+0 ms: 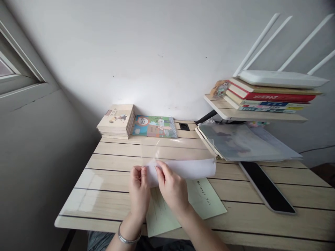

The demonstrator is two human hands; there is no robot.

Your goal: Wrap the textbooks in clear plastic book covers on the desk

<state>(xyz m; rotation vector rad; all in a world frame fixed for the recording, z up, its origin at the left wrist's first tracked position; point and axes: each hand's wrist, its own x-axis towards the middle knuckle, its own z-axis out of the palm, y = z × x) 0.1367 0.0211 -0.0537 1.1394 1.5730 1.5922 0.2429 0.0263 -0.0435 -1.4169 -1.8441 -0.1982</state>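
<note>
A clear plastic sheet (180,148) with a curled white paper backing (193,168) is held up above the desk. My left hand (139,190) is closed, its thumb and fingers pinching the left end of the sheet. Close beside it, my right hand (172,188) pinches the white paper's edge between thumb and fingers. Which layer each fingertip grips is hard to make out. Beneath both hands lies a pale green booklet (209,202) printed "Belongs to:", partly covered by my hands and the sheet.
Back left on the slatted desk (104,202) are a stack of small books (116,120) and a colourful textbook (154,126). A phone (267,188) lies at the right, near plastic folders (240,141). A raised shelf (259,115) bears books (274,97) and a white router (282,79).
</note>
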